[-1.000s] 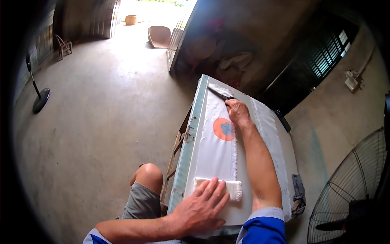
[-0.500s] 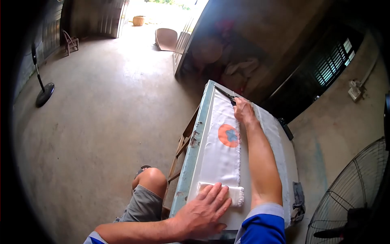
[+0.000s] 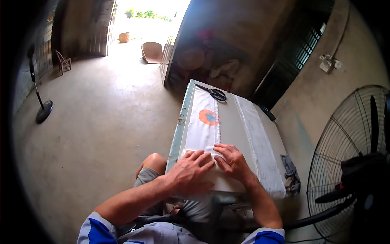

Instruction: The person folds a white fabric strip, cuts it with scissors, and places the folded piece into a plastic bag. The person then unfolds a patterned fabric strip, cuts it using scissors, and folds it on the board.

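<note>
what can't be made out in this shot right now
Near end of the white fabric strip with an orange circle: head view, covered by the bare left hand and bare right hand.
Right side of the large black wire-caged fan: head view, lost at the dark right edge.
Pale crumpled heap in background shadow: head view, too dim to identify.

Overexposed doorway point(image 3: 150, 29), deep shadows, blackened edges

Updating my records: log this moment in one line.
left hand: on white cloth | right hand: cloth's near end | scissors: far end
</note>
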`<action>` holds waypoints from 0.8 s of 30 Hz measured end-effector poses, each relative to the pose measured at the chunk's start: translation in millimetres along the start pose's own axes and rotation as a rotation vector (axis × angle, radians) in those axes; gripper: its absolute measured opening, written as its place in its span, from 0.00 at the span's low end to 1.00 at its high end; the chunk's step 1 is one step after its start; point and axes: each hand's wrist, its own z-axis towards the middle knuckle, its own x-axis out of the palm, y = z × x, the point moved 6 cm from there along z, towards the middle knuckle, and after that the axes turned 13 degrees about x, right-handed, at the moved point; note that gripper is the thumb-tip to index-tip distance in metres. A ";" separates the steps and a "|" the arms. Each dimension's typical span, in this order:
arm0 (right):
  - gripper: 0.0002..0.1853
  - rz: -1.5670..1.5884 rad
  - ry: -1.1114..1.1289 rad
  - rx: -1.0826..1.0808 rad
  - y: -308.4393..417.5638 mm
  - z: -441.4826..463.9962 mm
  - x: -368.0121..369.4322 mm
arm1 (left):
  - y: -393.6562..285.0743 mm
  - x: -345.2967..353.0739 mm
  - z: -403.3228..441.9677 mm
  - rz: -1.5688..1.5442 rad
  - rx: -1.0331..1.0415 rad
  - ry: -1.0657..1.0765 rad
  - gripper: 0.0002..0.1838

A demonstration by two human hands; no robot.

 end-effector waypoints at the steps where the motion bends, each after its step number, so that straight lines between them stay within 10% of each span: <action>1: 0.17 0.012 -0.007 -0.001 2.7 -10.5 -1.5 | -1.7 -1.1 0.4 0.001 -0.004 0.008 0.34; 24: 0.33 -0.107 0.014 0.014 45.7 -87.4 -6.7 | -27.3 -32.4 -44.9 0.137 -0.038 -0.121 0.28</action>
